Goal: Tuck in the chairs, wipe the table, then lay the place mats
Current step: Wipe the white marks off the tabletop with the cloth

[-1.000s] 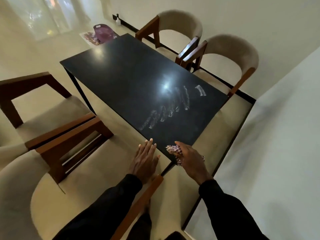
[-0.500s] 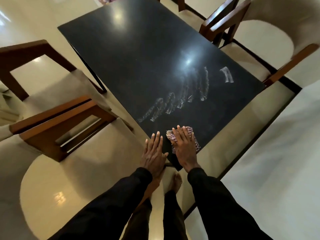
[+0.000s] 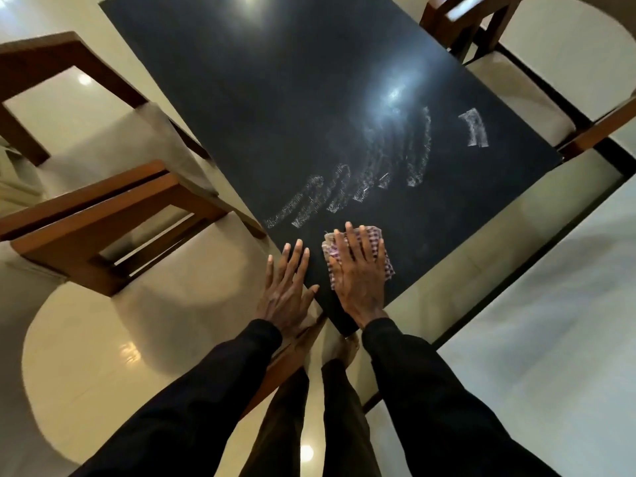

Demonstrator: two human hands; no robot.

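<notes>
A black table (image 3: 275, 98) fills the middle of the view, with white smeared streaks (image 3: 358, 184) across its near half. My right hand (image 3: 358, 273) lies flat, fingers spread, pressing a checked pink-and-white cloth (image 3: 373, 237) onto the table's near corner. My left hand (image 3: 287, 287) rests flat and open beside it, fingers on the table's left edge, holding nothing. Wooden chairs with beige seats stand on the left (image 3: 103, 215) and at the upper right (image 3: 509, 74), each pulled a little away from the table.
A curved beige chair back (image 3: 24, 321) arcs along the lower left. A wooden chair arm (image 3: 289, 352) runs under my left wrist. My legs and a bare foot (image 3: 346, 346) stand at the table's corner. A pale wall (image 3: 550, 321) closes the right side.
My right hand has slid the cloth from the table's very corner further onto the top and flattened over it. My view has dropped closer to the table. My left hand stayed beside it.
</notes>
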